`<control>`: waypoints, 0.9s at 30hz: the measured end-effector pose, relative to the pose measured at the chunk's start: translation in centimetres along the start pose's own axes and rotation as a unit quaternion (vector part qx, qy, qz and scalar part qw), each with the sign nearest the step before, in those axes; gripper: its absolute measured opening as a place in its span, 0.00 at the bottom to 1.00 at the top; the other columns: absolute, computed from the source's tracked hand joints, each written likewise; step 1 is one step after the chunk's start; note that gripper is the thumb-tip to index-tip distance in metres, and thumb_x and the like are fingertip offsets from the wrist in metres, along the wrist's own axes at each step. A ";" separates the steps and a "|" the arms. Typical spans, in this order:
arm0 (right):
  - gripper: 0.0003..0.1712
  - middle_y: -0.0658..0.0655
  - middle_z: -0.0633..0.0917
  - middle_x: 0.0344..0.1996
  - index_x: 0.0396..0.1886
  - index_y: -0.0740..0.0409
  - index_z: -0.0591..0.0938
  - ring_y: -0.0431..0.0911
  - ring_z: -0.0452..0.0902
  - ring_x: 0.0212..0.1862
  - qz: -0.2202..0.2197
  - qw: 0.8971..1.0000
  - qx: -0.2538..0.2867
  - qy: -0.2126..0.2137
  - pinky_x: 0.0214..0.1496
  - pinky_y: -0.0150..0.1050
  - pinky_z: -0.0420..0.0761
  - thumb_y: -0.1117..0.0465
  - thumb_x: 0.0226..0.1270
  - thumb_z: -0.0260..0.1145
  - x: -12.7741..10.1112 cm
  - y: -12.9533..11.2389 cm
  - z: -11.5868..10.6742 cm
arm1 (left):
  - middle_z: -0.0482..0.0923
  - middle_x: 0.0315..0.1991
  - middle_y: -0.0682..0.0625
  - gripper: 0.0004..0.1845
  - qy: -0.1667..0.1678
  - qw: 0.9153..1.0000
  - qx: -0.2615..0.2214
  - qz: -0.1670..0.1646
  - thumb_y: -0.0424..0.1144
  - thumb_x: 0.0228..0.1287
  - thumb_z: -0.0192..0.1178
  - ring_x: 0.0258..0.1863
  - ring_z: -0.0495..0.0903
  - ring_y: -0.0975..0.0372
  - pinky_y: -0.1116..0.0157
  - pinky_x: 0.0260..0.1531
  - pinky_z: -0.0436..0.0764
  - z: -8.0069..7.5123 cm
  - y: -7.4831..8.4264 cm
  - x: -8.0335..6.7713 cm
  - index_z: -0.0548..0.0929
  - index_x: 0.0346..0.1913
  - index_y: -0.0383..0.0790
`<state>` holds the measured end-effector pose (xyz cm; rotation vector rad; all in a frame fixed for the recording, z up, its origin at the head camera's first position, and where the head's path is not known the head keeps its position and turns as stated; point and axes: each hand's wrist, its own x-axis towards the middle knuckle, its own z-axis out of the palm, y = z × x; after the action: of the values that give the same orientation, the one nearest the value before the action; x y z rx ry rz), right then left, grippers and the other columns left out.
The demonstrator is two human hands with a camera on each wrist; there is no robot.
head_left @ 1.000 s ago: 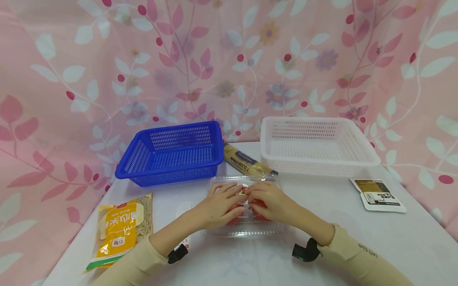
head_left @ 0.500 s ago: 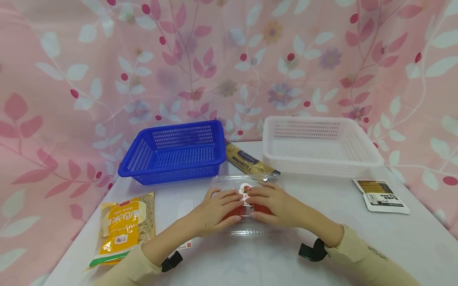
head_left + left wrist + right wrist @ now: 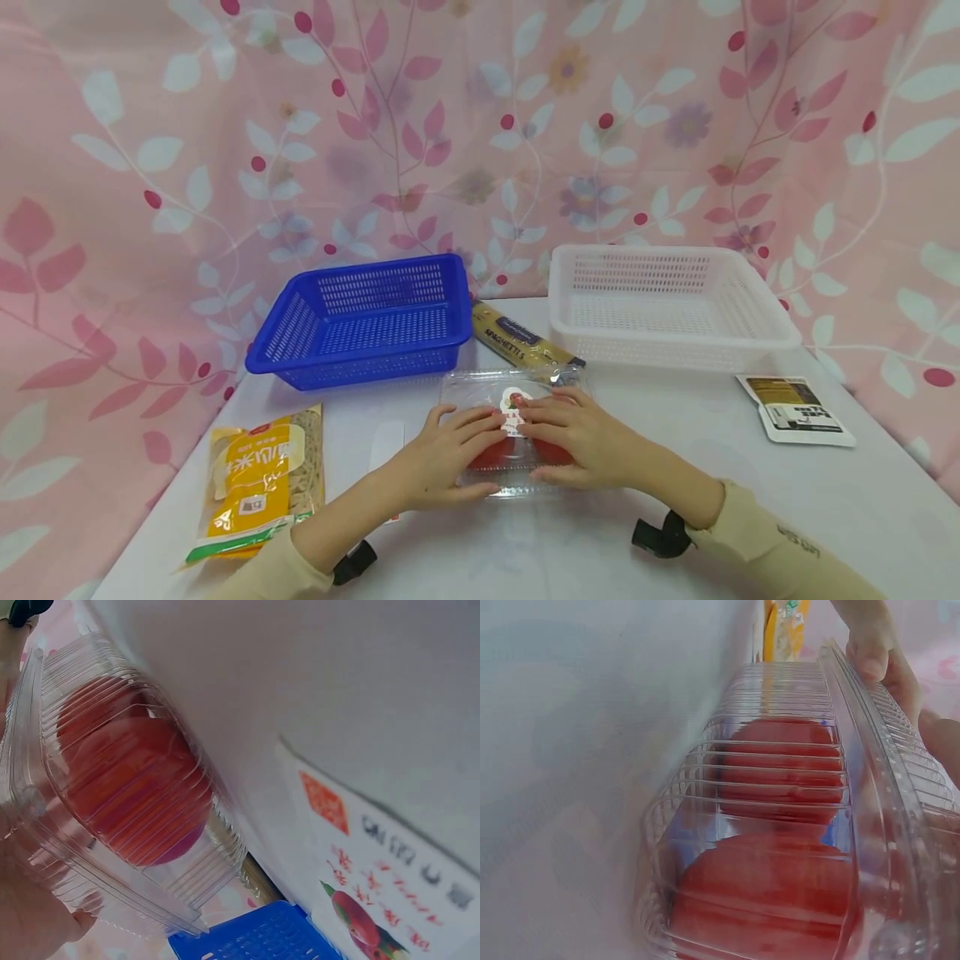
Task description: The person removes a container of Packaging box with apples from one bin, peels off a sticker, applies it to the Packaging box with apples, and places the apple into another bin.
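Fingers (image 3: 480, 417) of both hands lie spread over the lid of a clear plastic clamshell box of tomatoes (image 3: 504, 454) at the middle of a white table (image 3: 750, 500), as seen from the head camera; the left hand (image 3: 442, 458) covers the box's left half with its thumb curled round the near edge, and the right hand (image 3: 581, 433) covers the right half with its thumb along the near rim, so that both grasp the box where it rests on the tabletop. Fingertips of the two hands nearly meet at a small label (image 3: 513, 412) on the lid. Beige sleeves cover both forearms, each with a black wrist mount. Behind the box stand a blue plastic basket (image 3: 367, 321) to the left and a white plastic basket (image 3: 667, 304) to the right, with a packet of spaghetti (image 3: 517, 342) lying aslant between them, its near end just behind the box. A yellow bag of dried noodles (image 3: 258, 479) lies at the table's left edge, and a small dark-and-white sachet (image 3: 795, 408) at the right. A pink curtain printed with leaves and berries (image 3: 480, 125) hangs behind and round the table. From the left wrist, red tomatoes (image 3: 127, 780) show through the ribbed clear wall, the palm against the lid, a printed card (image 3: 375, 892) flat on the table beside the box and a corner of the blue basket beyond. From the right wrist, two tomatoes (image 3: 780, 825) fill the ribbed shell, and the left hand's fingertip (image 3: 870, 656) presses on the lid's far rim.
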<state>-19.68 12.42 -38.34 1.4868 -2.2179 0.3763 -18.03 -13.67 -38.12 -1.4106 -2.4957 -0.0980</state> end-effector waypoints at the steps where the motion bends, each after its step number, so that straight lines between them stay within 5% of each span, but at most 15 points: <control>1: 0.31 0.55 0.79 0.52 0.51 0.55 0.80 0.49 0.71 0.57 -0.003 1.000 0.001 0.005 0.59 0.55 0.63 0.38 0.59 0.59 0.0 0.0 0.0 | 0.64 0.65 0.50 0.33 0.002 1.000 0.001 0.002 0.60 0.59 0.53 0.65 0.58 0.56 0.46 0.55 0.60 0.0 0.0 0.0 0.69 0.62 0.44; 19: 0.22 0.51 0.84 0.37 0.36 0.57 0.84 0.48 0.77 0.47 -0.044 0.996 0.010 0.073 0.52 0.49 0.69 0.43 0.54 0.67 0.1 -0.2 0.0 | 0.74 0.56 0.51 0.30 0.045 0.998 0.040 0.027 0.60 0.56 0.57 0.60 0.67 0.58 0.50 0.56 0.62 -0.4 0.0 0.0 0.77 0.55 0.42; 27: 0.20 0.50 0.83 0.37 0.36 0.56 0.83 0.48 0.76 0.46 -0.045 0.995 0.016 0.082 0.52 0.43 0.69 0.46 0.51 0.69 -0.2 -0.3 0.0 | 0.72 0.59 0.48 0.30 0.054 0.997 0.021 0.045 0.58 0.58 0.57 0.60 0.66 0.56 0.53 0.53 0.66 -0.5 -0.1 -0.6 0.76 0.56 0.40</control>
<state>-19.33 12.44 -38.39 1.5085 -2.0190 0.4895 -17.75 -14.32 -37.73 -1.4578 -2.3309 -0.0993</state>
